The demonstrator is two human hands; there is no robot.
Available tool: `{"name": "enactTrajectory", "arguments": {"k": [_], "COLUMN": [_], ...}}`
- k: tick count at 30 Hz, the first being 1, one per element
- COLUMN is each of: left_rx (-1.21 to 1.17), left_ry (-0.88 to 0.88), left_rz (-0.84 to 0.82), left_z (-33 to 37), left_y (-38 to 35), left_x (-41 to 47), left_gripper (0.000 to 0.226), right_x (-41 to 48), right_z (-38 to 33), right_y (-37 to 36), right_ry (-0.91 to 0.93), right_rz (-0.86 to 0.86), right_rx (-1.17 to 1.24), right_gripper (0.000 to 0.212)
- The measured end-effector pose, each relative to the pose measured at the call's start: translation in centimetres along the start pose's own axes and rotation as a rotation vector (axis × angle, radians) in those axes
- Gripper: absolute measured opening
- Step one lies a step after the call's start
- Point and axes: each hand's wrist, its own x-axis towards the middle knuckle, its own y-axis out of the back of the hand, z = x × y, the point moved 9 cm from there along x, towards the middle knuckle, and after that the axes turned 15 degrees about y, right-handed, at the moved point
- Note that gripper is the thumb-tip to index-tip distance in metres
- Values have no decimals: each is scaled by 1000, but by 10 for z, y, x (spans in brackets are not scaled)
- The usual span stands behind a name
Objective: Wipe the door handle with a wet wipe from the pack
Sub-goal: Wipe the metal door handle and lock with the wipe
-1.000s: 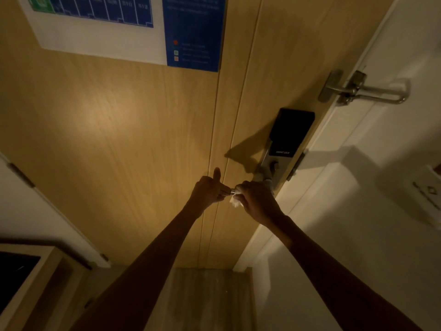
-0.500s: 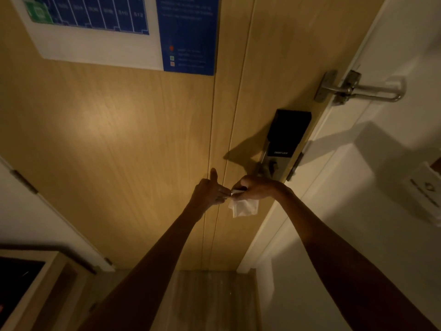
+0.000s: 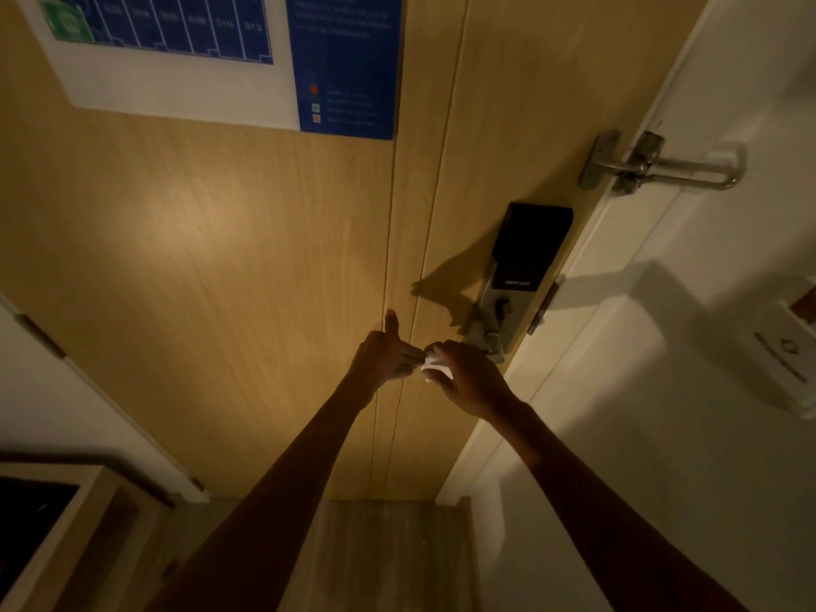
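Note:
The wooden door (image 3: 221, 267) carries a black-and-silver smart lock (image 3: 532, 245). Only the base of the door handle (image 3: 491, 342) shows; my hands hide the lever. My right hand (image 3: 474, 379) is closed over the lever with a white wet wipe (image 3: 433, 368) bunched under its fingers. My left hand (image 3: 386, 355) sits at the lever's free end, thumb pointing up, fingertips curled on the tip and touching the wipe. The wipe pack is not in view.
A metal swing-bar latch (image 3: 662, 167) bridges door and white frame above the lock. A blue-and-white evacuation plan (image 3: 229, 55) hangs at the top of the door. A card holder (image 3: 790, 360) is on the right wall and a wooden cabinet (image 3: 57, 519) stands lower left.
My right hand, arched over the handle with the wipe hanging below half a second ago, has turned back down with the wipe bunched in its fingers. My left hand has stayed put.

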Motion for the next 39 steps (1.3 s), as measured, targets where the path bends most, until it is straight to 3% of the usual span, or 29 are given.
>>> {"name": "enactTrajectory", "arguments": {"k": [3, 7, 12, 19, 25, 30, 34, 39], "left_rx": [-3, 8, -3, -9, -33, -32, -31, -51], "left_ry": [3, 2, -13, -4, -11, -64, -58, -78], "left_rz": [-2, 3, -5, -11, -4, 15, 14, 22], "left_z": [0, 1, 0, -5, -4, -2, 0, -1], "left_y": [-1, -2, 0, -1, -3, -2, -2, -3], "left_x": [-1, 0, 4, 7, 8, 6, 4, 5], "left_gripper": [86, 86, 86, 85, 82, 81, 78, 78], "right_x": [4, 12, -1, 3, -35, -7, -28, -28], "right_z": [14, 11, -13, -13, 17, -8, 11, 11], "right_y": [4, 9, 11, 5, 35, 8, 26, 18], "right_ry": [-97, -48, 78, 215, 52, 38, 58, -18], "right_rz": [-81, -89, 126, -33, 90, 63, 53, 122], "right_rx": [242, 182, -113, -345, -368, -327, -415, -412], "right_gripper": [36, 27, 20, 24, 17, 19, 20, 19]}}
